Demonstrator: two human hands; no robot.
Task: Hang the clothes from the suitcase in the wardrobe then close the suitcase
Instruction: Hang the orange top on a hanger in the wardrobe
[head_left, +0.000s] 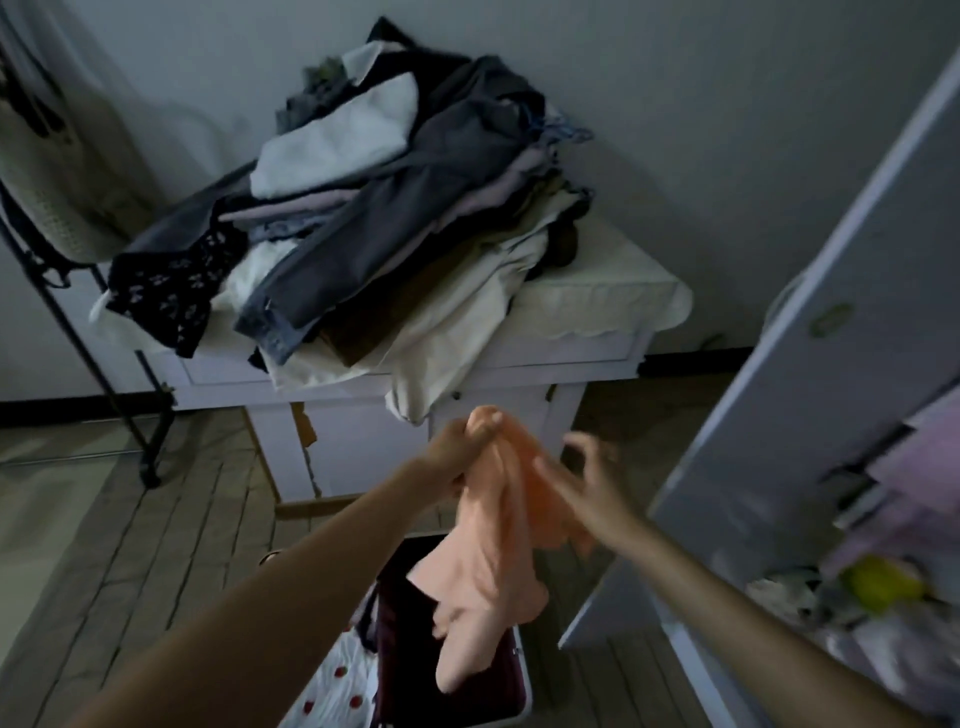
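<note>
While gripping the peach garment (485, 561) at its top in the left hand (457, 447) above the open suitcase (447, 670), spread with the loosely open right hand (582, 478); locate shoulders before hanging.

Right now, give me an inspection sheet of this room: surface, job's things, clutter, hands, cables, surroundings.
Surface: white table against the wall, under a pale cloth; wooden plank floor.
Job's things: peach garment held up over the open suitcase; wardrobe door open at right.
Clutter: heap of clothes on the table; strawberry-print fabric by the suitcase; mixed items inside the wardrobe, blurred.
Hands: left hand grips the garment's top; right hand is at the fabric, fingers spread, blurred.
Cables: nothing seen.
Surroundings: grey wall; black rack at left with a pale garment hanging.
</note>
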